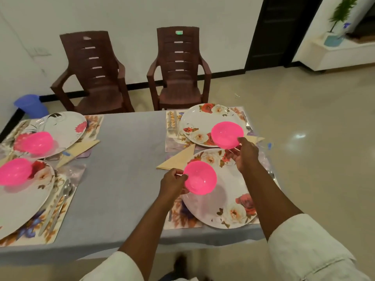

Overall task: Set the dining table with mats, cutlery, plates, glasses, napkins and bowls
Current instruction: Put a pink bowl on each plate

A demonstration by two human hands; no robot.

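Bowls [200, 177] partly behind each hand [173, 182]

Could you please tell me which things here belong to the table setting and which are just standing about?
Belonging: pink bowls, floral plates, napkins, mats, cutlery, left hand, right hand.
Standing about: brown chairs, blue jug, potted plant.

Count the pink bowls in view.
4. One on the far left plate, one on the near left plate, one held by the left hand over the near right plate, one held by the right hand over the far right plate.
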